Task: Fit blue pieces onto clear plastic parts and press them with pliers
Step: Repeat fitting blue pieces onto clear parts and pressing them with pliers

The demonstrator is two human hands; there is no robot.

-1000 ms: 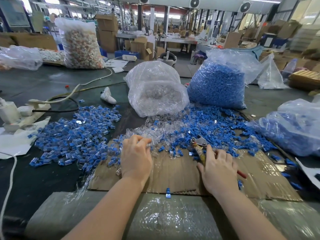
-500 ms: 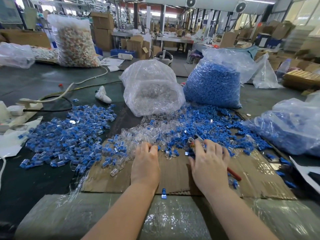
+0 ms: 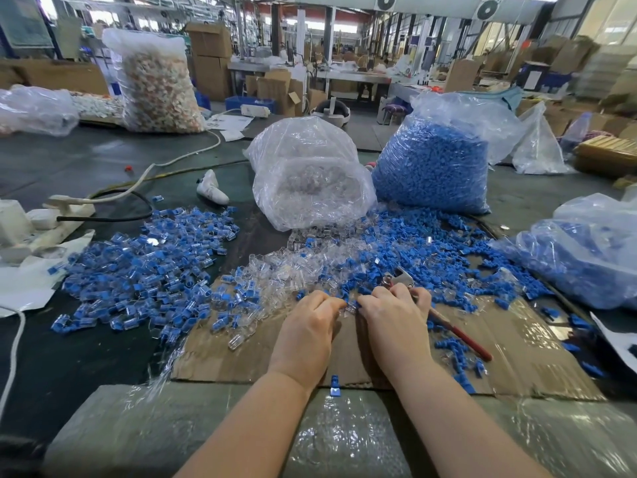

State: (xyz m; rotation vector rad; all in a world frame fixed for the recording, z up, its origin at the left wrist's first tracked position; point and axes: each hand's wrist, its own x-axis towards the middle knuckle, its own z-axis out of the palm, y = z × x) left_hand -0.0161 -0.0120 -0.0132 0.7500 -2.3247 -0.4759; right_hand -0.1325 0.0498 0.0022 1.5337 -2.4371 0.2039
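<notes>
Left hand (image 3: 307, 326) pinched clear part (image 3: 349, 307); right hand (image 3: 393, 315) gripped pliers (image 3: 444, 320), fingertips pinching blue piece (image 3: 360, 302) against it, apparently for fitting.

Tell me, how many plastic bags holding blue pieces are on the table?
2. One tall bag of blue pieces stands behind the loose pile, right of the clear-parts bag. Another blue-filled bag lies at the right edge. More may sit out of view.

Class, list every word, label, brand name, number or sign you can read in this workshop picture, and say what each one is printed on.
None can be read.
White label on the dark box at the far right: too blurred.
Sheets of paper behind the bags: print too small.
Poster at top left: too blurred.
</notes>
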